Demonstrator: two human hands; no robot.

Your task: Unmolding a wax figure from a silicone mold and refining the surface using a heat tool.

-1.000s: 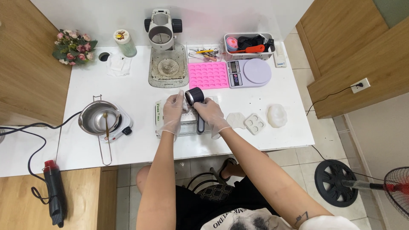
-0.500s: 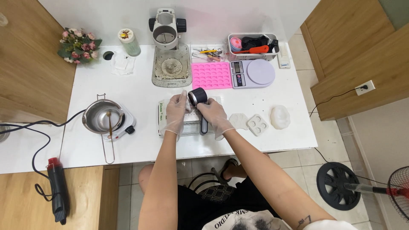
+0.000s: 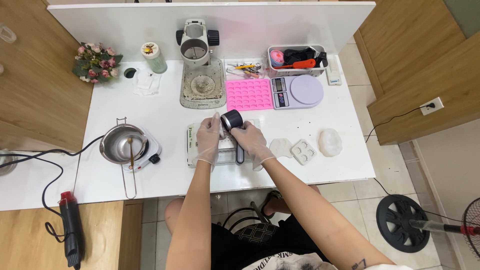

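Observation:
Both my hands wear clear gloves over the middle of the white table (image 3: 165, 115). My left hand (image 3: 208, 137) and my right hand (image 3: 252, 142) together hold a small dark round cup (image 3: 231, 120) with a pale rim, tilted on its side. Under them lies a flat white box (image 3: 192, 145) with a dark tool handle (image 3: 240, 154) across it. How each hand grips the cup is partly hidden.
A metal pot (image 3: 121, 144) sits on a small hot plate at left. Behind stand a microscope stand (image 3: 200, 65), a pink mould (image 3: 248, 94), a scale (image 3: 297, 91) and a tool tray (image 3: 297, 57). White moulds (image 3: 304, 150) lie at right. Flowers (image 3: 92, 62) are far left.
The hands and the cup keep the same pose over the white box; only the camera view has shifted slightly.

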